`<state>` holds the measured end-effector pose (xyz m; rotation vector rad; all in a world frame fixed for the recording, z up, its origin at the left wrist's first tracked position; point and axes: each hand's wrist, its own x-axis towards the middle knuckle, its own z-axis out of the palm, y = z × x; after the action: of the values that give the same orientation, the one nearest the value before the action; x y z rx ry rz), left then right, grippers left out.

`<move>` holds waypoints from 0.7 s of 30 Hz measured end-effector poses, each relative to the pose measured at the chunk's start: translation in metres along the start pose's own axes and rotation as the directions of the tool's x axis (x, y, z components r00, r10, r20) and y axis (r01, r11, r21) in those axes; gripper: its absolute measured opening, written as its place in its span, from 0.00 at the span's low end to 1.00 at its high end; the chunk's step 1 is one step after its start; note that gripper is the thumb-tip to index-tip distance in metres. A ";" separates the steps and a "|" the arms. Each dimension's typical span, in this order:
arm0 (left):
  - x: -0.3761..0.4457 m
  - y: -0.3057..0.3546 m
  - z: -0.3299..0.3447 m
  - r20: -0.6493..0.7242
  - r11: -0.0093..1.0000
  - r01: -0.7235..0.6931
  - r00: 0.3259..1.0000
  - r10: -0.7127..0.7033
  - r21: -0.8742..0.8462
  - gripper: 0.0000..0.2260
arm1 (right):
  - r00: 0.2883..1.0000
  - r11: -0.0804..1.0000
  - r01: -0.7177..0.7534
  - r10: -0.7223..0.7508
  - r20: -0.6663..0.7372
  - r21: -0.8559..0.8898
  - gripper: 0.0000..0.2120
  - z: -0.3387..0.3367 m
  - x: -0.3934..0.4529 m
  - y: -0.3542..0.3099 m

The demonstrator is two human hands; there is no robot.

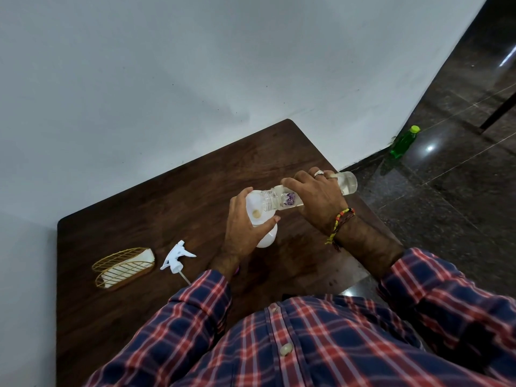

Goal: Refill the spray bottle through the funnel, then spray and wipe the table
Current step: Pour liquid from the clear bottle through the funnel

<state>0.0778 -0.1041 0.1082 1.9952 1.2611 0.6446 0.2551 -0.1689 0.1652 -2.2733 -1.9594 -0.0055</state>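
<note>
A white funnel (255,208) sits in the mouth of a white spray bottle (266,238) standing on the dark wooden table (139,227). My left hand (243,229) is wrapped around the funnel and the bottle's top. My right hand (315,196) grips a clear plastic bottle (287,198) with a purple label, tipped almost flat, its open neck over the funnel. The white trigger spray head (176,256) lies detached on the table to the left, its tube pointing toward me.
A gold wire holder (122,268) with white napkins stands at the table's left. A white wall runs behind the table. A green bottle (403,142) stands on the dark floor to the right, near a dark furniture leg (499,113).
</note>
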 end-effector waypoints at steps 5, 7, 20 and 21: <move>0.000 0.000 0.000 -0.002 1.000 -0.004 1.000 0.004 -0.008 0.39 | 1.000 1.000 0.010 -0.010 0.015 -0.003 0.28 -0.001 0.001 0.000; 0.000 0.000 0.000 0.000 1.000 -0.006 1.000 0.006 -0.014 0.39 | 1.000 1.000 0.012 -0.012 0.014 -0.007 0.27 -0.001 0.001 0.000; 0.000 -0.005 -0.001 0.021 0.999 -0.011 1.000 0.012 -0.033 0.42 | 1.000 1.000 0.023 -0.023 0.003 -0.012 0.26 -0.002 0.003 0.001; 0.000 -0.006 -0.001 0.019 0.999 -0.011 1.000 0.012 -0.032 0.43 | 1.000 1.000 0.024 -0.024 0.003 -0.011 0.26 -0.002 0.003 0.001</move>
<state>0.0738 -0.1021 0.1044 1.9794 1.2211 0.6459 0.2568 -0.1659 0.1673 -2.2574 -1.9933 -0.0160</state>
